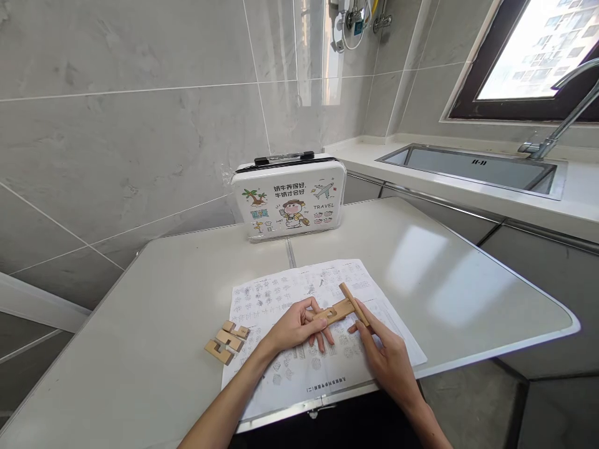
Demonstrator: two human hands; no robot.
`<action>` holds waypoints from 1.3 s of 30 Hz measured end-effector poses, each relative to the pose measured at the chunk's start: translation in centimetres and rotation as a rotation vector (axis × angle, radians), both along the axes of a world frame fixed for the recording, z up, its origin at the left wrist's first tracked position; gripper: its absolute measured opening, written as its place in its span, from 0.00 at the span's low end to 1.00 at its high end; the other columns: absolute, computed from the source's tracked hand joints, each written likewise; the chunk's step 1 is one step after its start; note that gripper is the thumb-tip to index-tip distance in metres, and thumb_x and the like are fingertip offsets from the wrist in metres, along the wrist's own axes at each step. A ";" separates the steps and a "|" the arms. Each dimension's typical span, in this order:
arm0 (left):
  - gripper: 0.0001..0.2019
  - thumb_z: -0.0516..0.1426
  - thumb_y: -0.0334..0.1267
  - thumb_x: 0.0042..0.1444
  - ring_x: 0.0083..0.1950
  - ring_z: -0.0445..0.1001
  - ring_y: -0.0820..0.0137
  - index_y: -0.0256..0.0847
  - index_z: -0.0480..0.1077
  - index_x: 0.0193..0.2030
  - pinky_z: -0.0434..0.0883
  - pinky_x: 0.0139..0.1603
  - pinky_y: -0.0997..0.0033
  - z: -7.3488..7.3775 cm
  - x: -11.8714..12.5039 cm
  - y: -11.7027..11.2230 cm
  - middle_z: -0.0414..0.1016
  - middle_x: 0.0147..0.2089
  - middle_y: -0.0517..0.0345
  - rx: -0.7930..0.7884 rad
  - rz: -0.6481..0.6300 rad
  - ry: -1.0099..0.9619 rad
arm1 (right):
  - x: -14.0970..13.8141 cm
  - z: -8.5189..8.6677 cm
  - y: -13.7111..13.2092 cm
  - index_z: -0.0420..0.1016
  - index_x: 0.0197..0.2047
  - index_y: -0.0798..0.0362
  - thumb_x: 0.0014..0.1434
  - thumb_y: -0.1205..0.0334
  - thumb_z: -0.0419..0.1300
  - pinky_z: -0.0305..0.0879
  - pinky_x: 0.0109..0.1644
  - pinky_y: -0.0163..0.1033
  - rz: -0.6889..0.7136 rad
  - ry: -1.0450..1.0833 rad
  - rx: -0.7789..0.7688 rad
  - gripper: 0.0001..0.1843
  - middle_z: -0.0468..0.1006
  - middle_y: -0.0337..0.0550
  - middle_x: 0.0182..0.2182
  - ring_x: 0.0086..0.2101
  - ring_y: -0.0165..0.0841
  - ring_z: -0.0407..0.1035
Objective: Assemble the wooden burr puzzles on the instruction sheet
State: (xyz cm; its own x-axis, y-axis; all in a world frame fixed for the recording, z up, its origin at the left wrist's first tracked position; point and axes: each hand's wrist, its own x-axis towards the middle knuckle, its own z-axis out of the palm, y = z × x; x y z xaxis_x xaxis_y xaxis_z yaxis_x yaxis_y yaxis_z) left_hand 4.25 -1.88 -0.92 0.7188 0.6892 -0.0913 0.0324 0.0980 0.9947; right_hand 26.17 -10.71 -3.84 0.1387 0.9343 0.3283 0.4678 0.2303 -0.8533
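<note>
My left hand is closed on one end of a notched wooden puzzle piece, which has a cut-out in its middle. Fingers of my right hand pinch a slim wooden puzzle stick. The stick lies across the far right end of the notched piece and touches it. Both pieces are held just above a printed diagram sheet. Left of the sheet, several loose notched wooden puzzle pieces lie close together, partly over its edge.
The white folding table carries the sheet. A white cartoon-printed case in plastic wrap stands at the back, near the grey tiled wall. To the right are a counter with a sink, a tap and a window.
</note>
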 end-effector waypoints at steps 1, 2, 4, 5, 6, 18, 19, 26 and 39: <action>0.19 0.60 0.53 0.67 0.26 0.82 0.66 0.42 0.59 0.39 0.64 0.23 0.76 0.0 0.0 0.0 0.86 0.35 0.44 0.004 0.006 0.005 | 0.0 0.0 0.0 0.67 0.73 0.49 0.75 0.52 0.53 0.79 0.49 0.44 0.002 -0.003 0.002 0.28 0.84 0.52 0.52 0.43 0.41 0.81; 0.19 0.60 0.53 0.67 0.26 0.81 0.67 0.42 0.59 0.39 0.64 0.23 0.76 0.1 0.0 0.0 0.86 0.34 0.45 0.009 0.012 0.011 | 0.0 -0.1 0.0 0.67 0.73 0.49 0.75 0.52 0.53 0.79 0.49 0.43 0.006 -0.007 0.003 0.27 0.84 0.52 0.52 0.43 0.41 0.81; 0.19 0.61 0.53 0.67 0.25 0.80 0.68 0.43 0.59 0.39 0.64 0.24 0.76 0.1 0.0 0.0 0.85 0.33 0.47 0.020 0.022 0.020 | 0.0 -0.2 0.0 0.68 0.73 0.50 0.75 0.53 0.52 0.79 0.48 0.42 0.017 -0.013 0.001 0.27 0.84 0.51 0.51 0.42 0.40 0.81; 0.19 0.61 0.53 0.67 0.25 0.80 0.68 0.43 0.59 0.39 0.64 0.24 0.76 0.2 0.0 0.0 0.85 0.32 0.48 0.024 0.022 0.020 | 0.1 -0.3 0.0 0.68 0.73 0.50 0.75 0.53 0.52 0.79 0.48 0.42 0.021 -0.016 -0.002 0.27 0.84 0.51 0.50 0.42 0.40 0.81; 0.19 0.61 0.53 0.66 0.25 0.79 0.69 0.43 0.60 0.39 0.64 0.24 0.76 0.2 -0.1 0.0 0.85 0.32 0.48 0.025 0.019 0.017 | 0.1 -0.4 0.0 0.68 0.73 0.50 0.75 0.53 0.52 0.78 0.48 0.41 0.025 -0.020 -0.007 0.27 0.85 0.50 0.48 0.42 0.39 0.81; 0.19 0.61 0.54 0.66 0.24 0.75 0.71 0.42 0.62 0.39 0.63 0.25 0.75 0.5 -0.2 -0.3 0.83 0.31 0.52 0.028 0.020 0.017 | 0.4 -0.6 -0.1 0.66 0.74 0.50 0.75 0.53 0.50 0.77 0.40 0.38 0.061 -0.040 -0.035 0.28 0.84 0.48 0.40 0.37 0.37 0.79; 0.19 0.61 0.54 0.66 0.24 0.75 0.71 0.42 0.62 0.39 0.63 0.25 0.76 0.5 -0.1 -0.3 0.83 0.31 0.51 0.032 0.023 0.015 | 0.3 -0.5 -0.2 0.66 0.74 0.50 0.75 0.53 0.50 0.77 0.41 0.38 0.068 -0.033 -0.037 0.28 0.84 0.48 0.40 0.37 0.38 0.79; 0.17 0.61 0.52 0.67 0.24 0.76 0.71 0.43 0.61 0.40 0.62 0.25 0.75 0.6 0.0 -0.5 0.84 0.31 0.51 0.034 0.022 0.000 | 0.3 -0.3 -0.2 0.65 0.74 0.50 0.75 0.54 0.51 0.76 0.38 0.36 0.091 -0.018 -0.054 0.28 0.83 0.47 0.40 0.36 0.36 0.78; 0.16 0.60 0.52 0.68 0.27 0.78 0.69 0.40 0.65 0.41 0.67 0.29 0.73 0.9 0.5 -0.7 0.84 0.33 0.49 0.052 0.033 -0.006 | 0.0 -0.8 -0.2 0.60 0.76 0.47 0.76 0.60 0.49 0.77 0.46 0.40 0.193 -0.190 0.027 0.28 0.84 0.50 0.50 0.40 0.38 0.79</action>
